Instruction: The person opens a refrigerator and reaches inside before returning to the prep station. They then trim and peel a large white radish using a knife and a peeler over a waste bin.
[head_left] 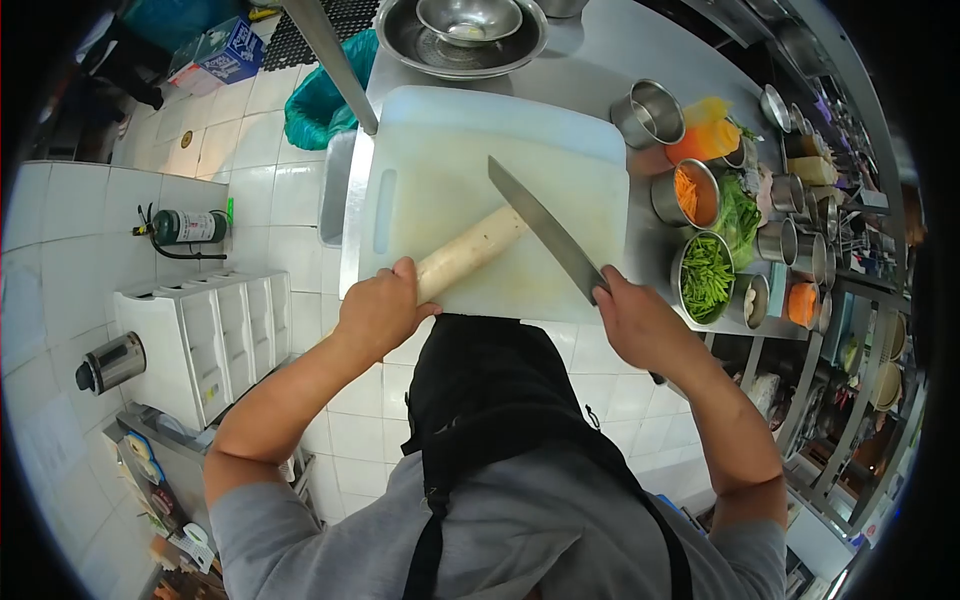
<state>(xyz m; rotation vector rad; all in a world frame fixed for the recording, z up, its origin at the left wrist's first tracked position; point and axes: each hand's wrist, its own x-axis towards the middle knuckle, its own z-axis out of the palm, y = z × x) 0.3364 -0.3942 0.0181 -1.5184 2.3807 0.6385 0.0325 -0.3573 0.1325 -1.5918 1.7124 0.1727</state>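
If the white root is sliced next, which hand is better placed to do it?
Probably the right hand: it grips the knife, whose blade is at the white root's far end. The left hand holds the near end.

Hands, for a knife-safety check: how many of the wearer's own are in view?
2: the left hand grips the near end of the daikon; the right hand holds the kitchen knife. Neither is hidden.

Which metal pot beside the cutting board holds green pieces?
The pot nearest the right hand; its green pieces set it apart from the neighbouring pot of orange strips.
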